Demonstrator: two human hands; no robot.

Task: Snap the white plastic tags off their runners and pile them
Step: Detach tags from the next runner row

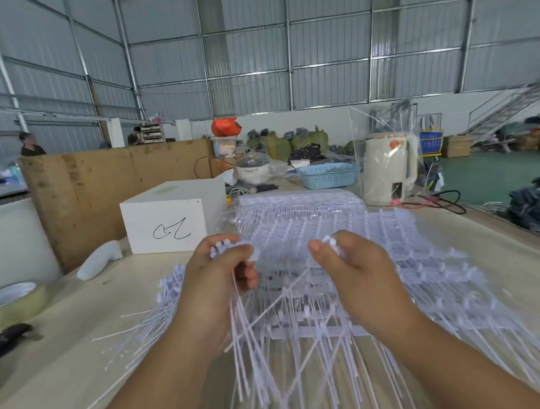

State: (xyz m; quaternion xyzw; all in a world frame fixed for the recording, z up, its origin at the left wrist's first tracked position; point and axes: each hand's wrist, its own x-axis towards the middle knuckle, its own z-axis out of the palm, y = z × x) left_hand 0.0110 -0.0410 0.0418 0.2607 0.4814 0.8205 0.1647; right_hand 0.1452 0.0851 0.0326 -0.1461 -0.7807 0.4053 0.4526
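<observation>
A bunch of white tags [237, 315] is gripped at frame centre by the left hand [216, 276]; one tag is pinched by the right hand [353, 268]. A small loose pile [152, 316] lies lower left on the counter [68, 371]. Many runners [422, 274] remain unprocessed, centre right.

Tag tails [272, 401] run past the bottom edge, blurred.

Thin white plastic tags [299, 312] on matt pale wood tabletop [52, 381]
</observation>
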